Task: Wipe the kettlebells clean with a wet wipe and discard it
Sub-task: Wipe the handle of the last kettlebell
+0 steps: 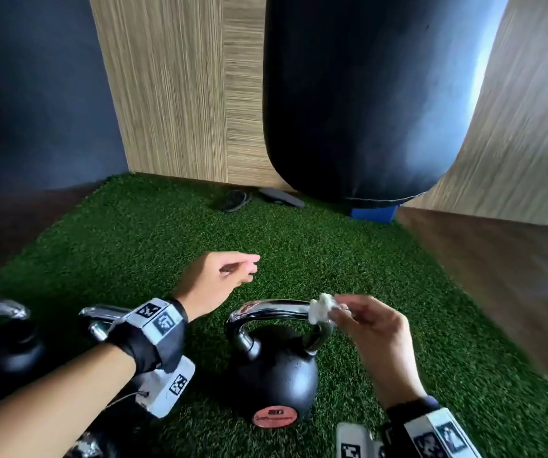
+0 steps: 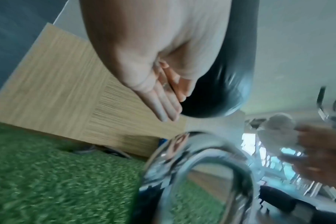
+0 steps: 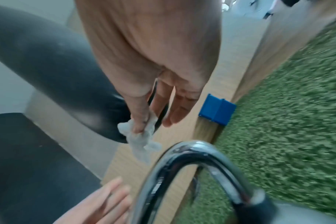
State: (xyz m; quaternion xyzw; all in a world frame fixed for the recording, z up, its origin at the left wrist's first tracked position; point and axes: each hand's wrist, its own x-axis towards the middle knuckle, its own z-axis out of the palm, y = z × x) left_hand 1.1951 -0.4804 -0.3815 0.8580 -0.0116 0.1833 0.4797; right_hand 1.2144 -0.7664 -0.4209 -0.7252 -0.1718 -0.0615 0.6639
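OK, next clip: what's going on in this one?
A person is cleaning kettlebells on green turf. Their right hand pinches a crumpled wet wipe at the right end of the chrome handle of the black kettlebell in front of them. Whether the wipe touches the handle is unclear. The left hand hovers open over the turf, holding nothing. More kettlebells sit at the left edge.

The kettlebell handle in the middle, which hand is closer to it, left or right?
Right. The right hand pinches the wet wipe right at the far end of the chrome kettlebell handle. The left hand hovers open, above and beyond it, touching nothing.
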